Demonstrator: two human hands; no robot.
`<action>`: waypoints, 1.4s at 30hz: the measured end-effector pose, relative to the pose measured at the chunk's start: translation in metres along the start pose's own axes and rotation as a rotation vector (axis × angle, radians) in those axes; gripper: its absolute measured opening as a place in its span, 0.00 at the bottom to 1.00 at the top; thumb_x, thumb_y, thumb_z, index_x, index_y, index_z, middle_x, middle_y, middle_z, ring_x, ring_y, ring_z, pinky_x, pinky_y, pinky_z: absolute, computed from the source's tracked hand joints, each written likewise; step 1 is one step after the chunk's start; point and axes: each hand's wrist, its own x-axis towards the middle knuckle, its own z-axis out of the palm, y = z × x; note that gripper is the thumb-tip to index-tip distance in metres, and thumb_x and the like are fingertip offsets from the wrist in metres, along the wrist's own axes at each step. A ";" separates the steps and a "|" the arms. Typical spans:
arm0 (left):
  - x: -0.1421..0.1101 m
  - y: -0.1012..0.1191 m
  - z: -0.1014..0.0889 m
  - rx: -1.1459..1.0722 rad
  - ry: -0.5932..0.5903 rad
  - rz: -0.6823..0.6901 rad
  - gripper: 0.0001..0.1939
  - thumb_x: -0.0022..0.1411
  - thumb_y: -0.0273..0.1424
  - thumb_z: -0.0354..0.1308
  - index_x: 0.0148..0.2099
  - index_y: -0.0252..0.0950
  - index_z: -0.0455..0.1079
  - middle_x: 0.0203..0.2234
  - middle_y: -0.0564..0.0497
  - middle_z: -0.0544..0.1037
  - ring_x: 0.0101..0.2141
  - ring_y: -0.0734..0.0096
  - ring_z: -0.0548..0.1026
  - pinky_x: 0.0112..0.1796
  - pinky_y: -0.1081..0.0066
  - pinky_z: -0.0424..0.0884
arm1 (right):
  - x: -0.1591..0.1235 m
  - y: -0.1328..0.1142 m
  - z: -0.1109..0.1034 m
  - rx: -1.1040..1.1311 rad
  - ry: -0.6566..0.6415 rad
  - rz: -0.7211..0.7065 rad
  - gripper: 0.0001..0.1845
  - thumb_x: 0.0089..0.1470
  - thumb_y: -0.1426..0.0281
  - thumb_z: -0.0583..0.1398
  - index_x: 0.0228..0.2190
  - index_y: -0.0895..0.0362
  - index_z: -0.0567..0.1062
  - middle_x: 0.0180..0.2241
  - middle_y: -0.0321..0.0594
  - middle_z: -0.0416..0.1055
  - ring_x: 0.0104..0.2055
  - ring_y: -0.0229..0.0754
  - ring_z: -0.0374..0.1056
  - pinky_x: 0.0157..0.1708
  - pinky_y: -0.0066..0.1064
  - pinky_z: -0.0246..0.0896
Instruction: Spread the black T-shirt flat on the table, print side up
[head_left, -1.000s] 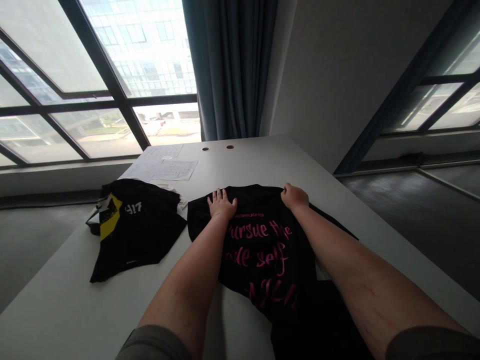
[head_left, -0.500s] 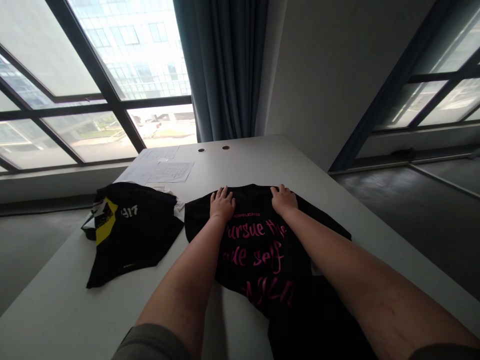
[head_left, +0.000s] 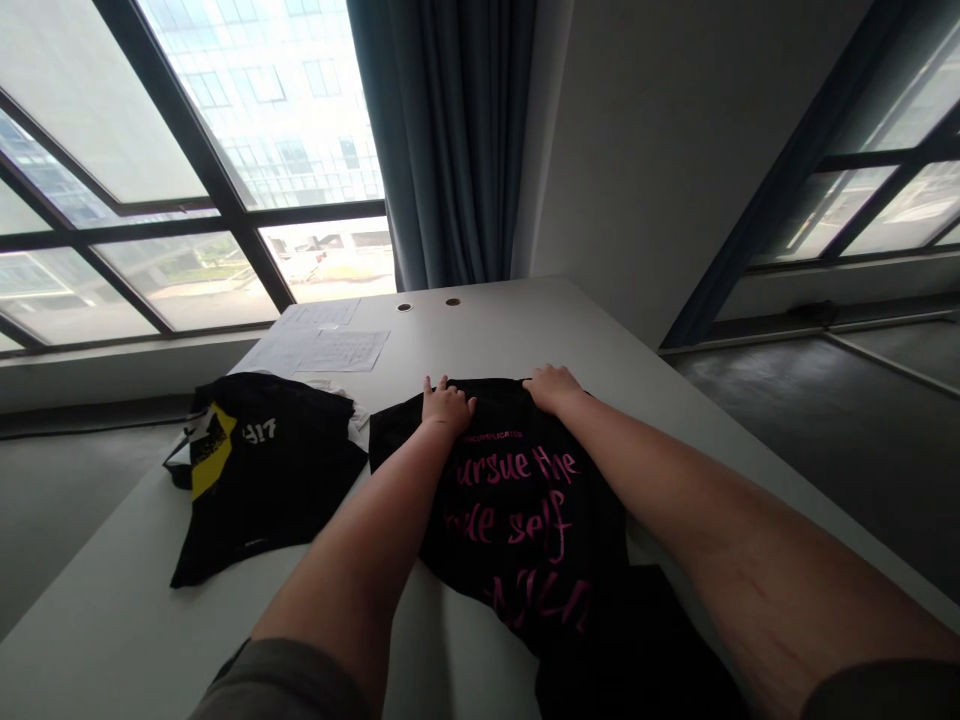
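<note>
A black T-shirt [head_left: 517, 495] with pink lettering lies on the white table [head_left: 495, 335] in front of me, its lower part running toward my body. My left hand [head_left: 448, 408] rests on the shirt's upper left part, fingers spread and partly raised. At the far edge near the neckline, my right hand [head_left: 553, 388] has its fingers closed on the fabric. My right forearm hides part of the shirt's right side. To the left lies a second black garment [head_left: 292, 465] with a yellow patch and white letters, crumpled, with white cloth at its edge.
Sheets of paper [head_left: 341, 350] lie at the table's far left, near two round cable holes [head_left: 453, 302]. Beyond the table are a window [head_left: 315, 120], a blue curtain [head_left: 446, 140] and a grey wall [head_left: 645, 140].
My right hand has moved left along the shirt's far edge toward the neckline. The right sleeve, spread out to the right before, no longer shows there. My left hand's fingers have lifted slightly.
</note>
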 end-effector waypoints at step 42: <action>-0.024 -0.044 0.022 -0.080 0.050 -0.127 0.25 0.76 0.36 0.42 0.69 0.41 0.64 0.70 0.46 0.63 0.69 0.60 0.61 0.69 0.53 0.49 | 0.010 0.010 0.056 0.294 0.333 0.152 0.19 0.69 0.63 0.52 0.51 0.56 0.78 0.53 0.49 0.72 0.54 0.52 0.65 0.56 0.39 0.58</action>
